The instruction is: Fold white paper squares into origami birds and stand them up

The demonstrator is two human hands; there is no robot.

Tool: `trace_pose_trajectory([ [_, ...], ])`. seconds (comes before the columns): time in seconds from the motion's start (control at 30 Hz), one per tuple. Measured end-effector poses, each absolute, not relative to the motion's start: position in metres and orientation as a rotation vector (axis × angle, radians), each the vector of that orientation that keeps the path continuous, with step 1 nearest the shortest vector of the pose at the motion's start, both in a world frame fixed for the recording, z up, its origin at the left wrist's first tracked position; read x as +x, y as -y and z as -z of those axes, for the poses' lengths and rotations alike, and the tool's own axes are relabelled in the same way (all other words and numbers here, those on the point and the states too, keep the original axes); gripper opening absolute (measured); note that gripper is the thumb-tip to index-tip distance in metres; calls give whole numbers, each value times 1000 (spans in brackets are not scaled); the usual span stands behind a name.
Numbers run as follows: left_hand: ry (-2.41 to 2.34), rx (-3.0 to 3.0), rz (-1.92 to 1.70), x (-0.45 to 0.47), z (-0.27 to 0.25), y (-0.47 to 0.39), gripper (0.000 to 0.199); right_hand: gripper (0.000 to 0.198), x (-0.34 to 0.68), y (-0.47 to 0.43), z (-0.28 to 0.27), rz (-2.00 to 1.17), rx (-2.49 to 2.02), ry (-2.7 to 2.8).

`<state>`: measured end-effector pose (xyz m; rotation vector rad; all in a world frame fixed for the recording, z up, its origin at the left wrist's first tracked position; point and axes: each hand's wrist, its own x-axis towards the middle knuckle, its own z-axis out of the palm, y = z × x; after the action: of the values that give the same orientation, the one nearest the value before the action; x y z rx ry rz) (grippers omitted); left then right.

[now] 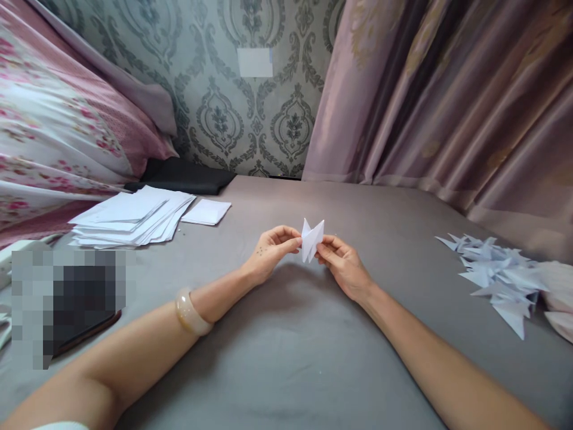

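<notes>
A small white folded paper piece (312, 240) with several sharp points is held up between both hands, just above the grey cloth surface (286, 358). My left hand (274, 252) pinches its left edge between thumb and fingers. On the other side, my right hand (344, 263) grips the lower right edge, thumb in front and fingers curled behind. Part of the paper is covered by the fingertips. A pale bangle (191, 313) circles my left wrist.
At the left lie a stack of white paper sheets (129, 218), a smaller paper pile (206, 211), a black folded item (183, 176) and a partly pixelated dark phone-like object (85, 298). Pointed folded papers (504, 269) are heaped at the right. Curtains (403, 89) and a patterned wall (201, 77) stand behind.
</notes>
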<state>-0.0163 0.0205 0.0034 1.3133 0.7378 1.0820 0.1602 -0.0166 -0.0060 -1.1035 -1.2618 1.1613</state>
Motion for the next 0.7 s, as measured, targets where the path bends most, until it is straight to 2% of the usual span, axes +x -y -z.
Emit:
trace_pose_trajectory([
  [0.4,-817,1216,-1020,-18,0,-22,26,18,153,21,4,-799,-1208,1409],
  [0.7,-767,1279,-998,-15,-6,-16,21,18,155,22,2,-744,-1180,1493],
])
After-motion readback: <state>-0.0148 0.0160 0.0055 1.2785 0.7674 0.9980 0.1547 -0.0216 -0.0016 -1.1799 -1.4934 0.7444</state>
